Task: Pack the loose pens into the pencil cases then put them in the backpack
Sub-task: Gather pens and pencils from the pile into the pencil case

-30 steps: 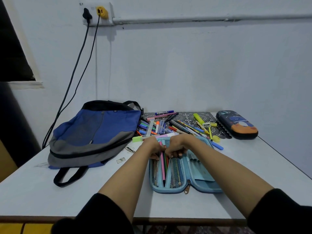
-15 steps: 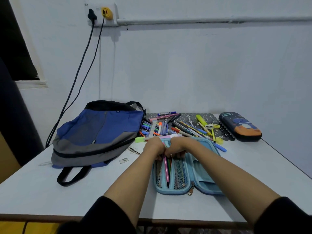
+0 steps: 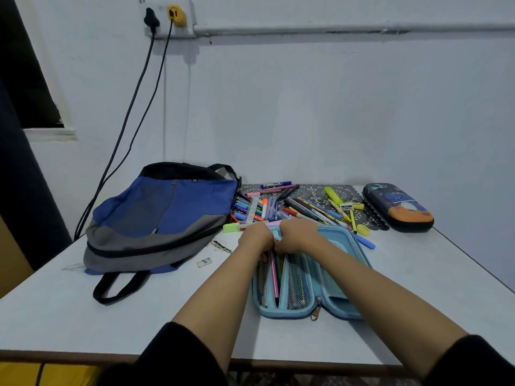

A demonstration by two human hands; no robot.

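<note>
- grey table (image 3: 83, 316), flat and smooth.
- blue-grey fabric backpack (image 3: 164, 215) lay slumped at far left.
- pale blue case (image 3: 287, 313) lay open at centre, mesh pockets up, long axis running away from the person.
- dark rounded hard case (image 3: 398, 208) lay zipped at far right.
- loose pens (image 3: 301, 208) lay criss-crossed behind the blue case.
- left hand (image 3: 255, 238) and right hand (image 3: 299, 235) curled together over the blue case's far end; what they pinched, cannot tell.
- a striped pink pen (image 3: 273, 277) lay lengthwise inside.

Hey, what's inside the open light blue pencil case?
Pink, green and red pens lie in the pencil case, more sit behind its mesh pocket. The left hand and right hand cover the far end, hiding the pens' tops.
</note>
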